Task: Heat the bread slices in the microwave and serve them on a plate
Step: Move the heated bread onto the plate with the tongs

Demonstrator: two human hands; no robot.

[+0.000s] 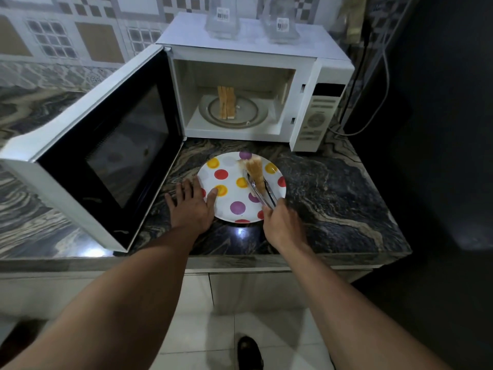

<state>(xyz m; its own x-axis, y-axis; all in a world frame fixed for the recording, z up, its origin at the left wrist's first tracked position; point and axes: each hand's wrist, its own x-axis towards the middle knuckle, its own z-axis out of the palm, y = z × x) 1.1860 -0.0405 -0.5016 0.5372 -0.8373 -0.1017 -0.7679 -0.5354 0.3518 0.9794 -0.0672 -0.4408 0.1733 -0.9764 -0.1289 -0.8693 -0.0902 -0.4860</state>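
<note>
Head view, only cam I've got: the plate (pixel 231 194), white w/ coloured dots, sits on the dark marbled counter (pixel 333 188) right in front of the open microwave (pixel 306 76), whose door (pixel 106 156) is swung wide to the left. My read is we're mid-transfer. The right hand (pixel 280 222) grips metal tongs (pixel 262 194), and the tong arms are pinched on one bread slice (pixel 255 170) over the far right part of the plate. The slice's long axis runs away from the hand toward the oven, roughly in line w/ the tongs, leaning a bit left. Can't tell if its far end is touching the plate or just above it. Of the right hand I see mostly the back, and the fingers look curled round the tong handles, squeezed in. The left hand (pixel 190 206) is at the plate's near left edge, palm down, fingers spread flat on the counter, thumb laid on the rim, holding nothing, prob. steadying the plate. The other slices (pixel 226 102) stand on edge, packed together, on the glass turntable (pixel 250 113) inside, straight beyond the plate and a bit left of the tong tips, thin edges toward me. The right hand w/ the tongs is the nearer one for them. Next, I'd say: ease the squeeze so the slice lies flat, then reach in over the plate. Two clear jars (pixel 222 17) are on top of the oven.
</note>
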